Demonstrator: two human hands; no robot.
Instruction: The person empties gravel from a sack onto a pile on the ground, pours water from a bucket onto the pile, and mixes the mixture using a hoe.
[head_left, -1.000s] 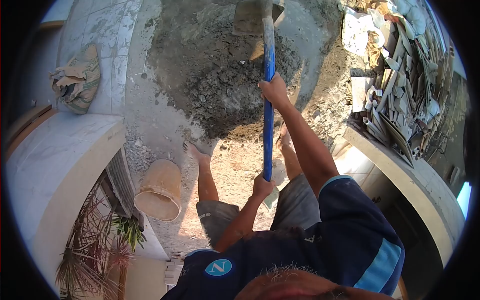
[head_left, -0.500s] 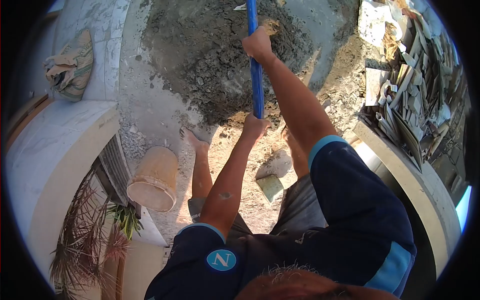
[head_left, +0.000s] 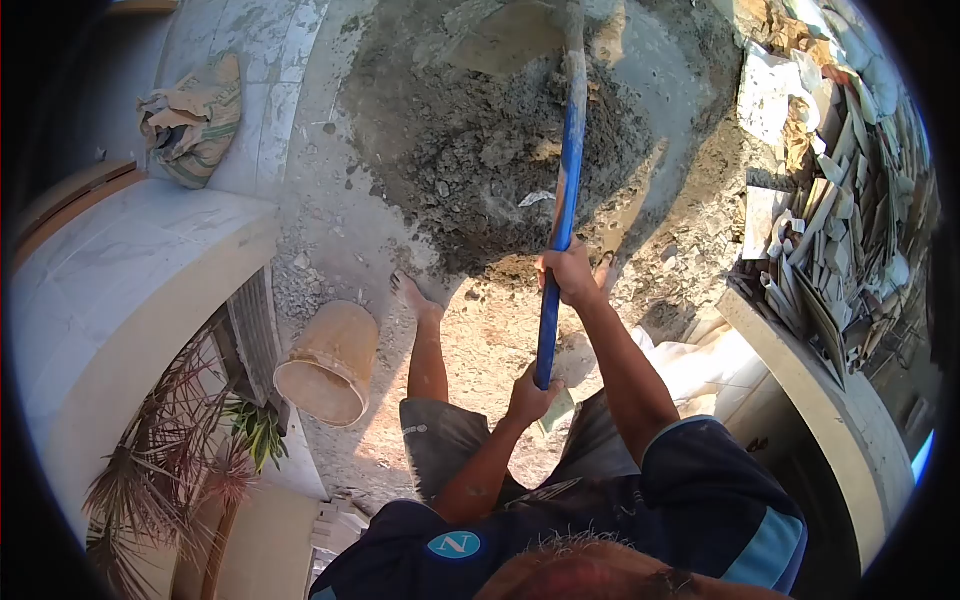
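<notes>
A long handle (head_left: 571, 150), blue below and bare grey above, runs from the top of the view down toward my body. My left hand (head_left: 532, 396) is closed round its lower end. Farther up the blue part, my right hand (head_left: 571, 272) grips it with fingers wrapped round. The handle's far end is cut off at the top edge, so I cannot make out the blade. Beneath and beyond the handle lies a heap of wet grey mortar (head_left: 480, 150), with a watery patch (head_left: 510, 38) near the top.
A dirty bucket (head_left: 328, 365) lies tipped at the left, near my bare foot (head_left: 414, 298). Farther left are a crumpled sack (head_left: 195, 122), a marble-topped ledge (head_left: 120, 260) and plants (head_left: 165, 440). Broken tiles and debris (head_left: 840, 210) are piled at the right beside a curved ledge (head_left: 800, 390).
Both hands have drawn the handle back toward my body from its more forward position half a second ago. The view has also shifted slightly.
</notes>
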